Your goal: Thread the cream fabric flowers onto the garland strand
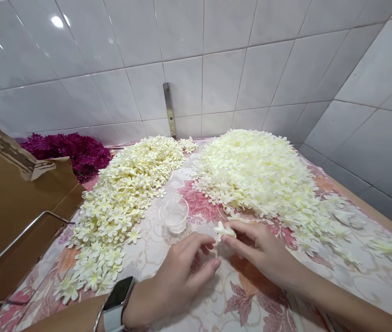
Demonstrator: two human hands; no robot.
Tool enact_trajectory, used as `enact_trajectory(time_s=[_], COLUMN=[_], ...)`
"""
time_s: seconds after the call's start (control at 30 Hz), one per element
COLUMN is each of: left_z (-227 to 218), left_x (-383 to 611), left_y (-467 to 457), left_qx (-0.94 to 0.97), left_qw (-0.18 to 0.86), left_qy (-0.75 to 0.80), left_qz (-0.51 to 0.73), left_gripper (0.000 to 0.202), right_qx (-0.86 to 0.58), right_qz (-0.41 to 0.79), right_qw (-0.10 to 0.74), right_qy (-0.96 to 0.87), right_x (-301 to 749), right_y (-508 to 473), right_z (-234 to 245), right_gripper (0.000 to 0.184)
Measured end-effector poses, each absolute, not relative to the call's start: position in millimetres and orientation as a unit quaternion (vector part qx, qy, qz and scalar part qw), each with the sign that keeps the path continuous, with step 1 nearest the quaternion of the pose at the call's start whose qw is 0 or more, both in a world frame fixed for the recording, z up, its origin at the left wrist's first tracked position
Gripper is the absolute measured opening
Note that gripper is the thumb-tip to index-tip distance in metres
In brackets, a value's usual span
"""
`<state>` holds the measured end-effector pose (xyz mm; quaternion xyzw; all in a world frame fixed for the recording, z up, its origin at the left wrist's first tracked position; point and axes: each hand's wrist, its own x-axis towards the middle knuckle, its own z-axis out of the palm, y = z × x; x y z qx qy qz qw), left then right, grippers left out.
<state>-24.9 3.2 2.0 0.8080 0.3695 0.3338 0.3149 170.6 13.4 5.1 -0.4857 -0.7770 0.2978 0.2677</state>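
Between the thumb and fingers of my right hand (256,244) is a small white flower (222,230), held just above the table. My left hand (189,267), with a watch (120,295) on its wrist, is beside it with curled fingers apart and nothing seen in them. A clear plastic cup (174,214) stands right behind my left hand. To the left lies a long heap of pale yellow-white flowers (123,193). On the right spreads a larger heap of white flowers (254,170), just beyond my right hand.
A cardboard box (16,216) fills the left side, with a bent metal wire (19,244) in front of it. Purple flowers (74,152) lie behind the box. A floral tablecloth (196,313) covers the table. Behind is a tiled wall (223,83) with a metal bracket (169,110).
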Motion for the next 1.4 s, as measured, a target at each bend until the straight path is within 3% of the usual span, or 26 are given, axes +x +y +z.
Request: enact_trajectory(time_s=[0.13,0.23,0.5,0.77,0.97,1.2,1.4], left_z=[1.3,1.8,0.8,-4.3,-5.7,-9.0,-5.7], left_x=[-16.0,-12.7,-10.5,-12.0,-15.5,-17.7,-22.6], left_y=[3.6,5.7,5.7,3.6,3.1,-2.7,-9.4], left_qx=[0.555,0.461,0.457,0.478,0.498,0.565,0.644], left_qw=[0.631,0.693,0.662,0.630,0.602,0.569,0.478], left_qy=[0.415,0.433,0.464,0.464,0.464,0.435,0.467], left_qz=[0.349,0.346,0.372,0.399,0.417,0.409,0.373], left_gripper=[0.021,0.027,0.030,0.027,0.022,0.023,0.021], right_qx=[-0.453,-0.431,-0.403,-0.394,-0.411,-0.383,-0.455], right_qz=[0.262,0.221,0.136,0.088,0.203,0.164,0.177], right_qw=[0.263,0.268,0.272,0.216,0.249,0.317,0.291], right_qy=[-0.811,-0.833,-0.863,-0.889,-0.853,-0.852,-0.823], right_x=[166.1,162.9,167.0,156.3,154.3,155.8,160.3], right_y=[7.7,4.0,3.1,-7.0,-5.4,3.0,12.3], right_z=[1.5,-3.5,-4.2,-13.7,-13.7,-30.6,-28.0], right_gripper=[0.037,0.036,0.040,0.021,0.021,0.021,0.031])
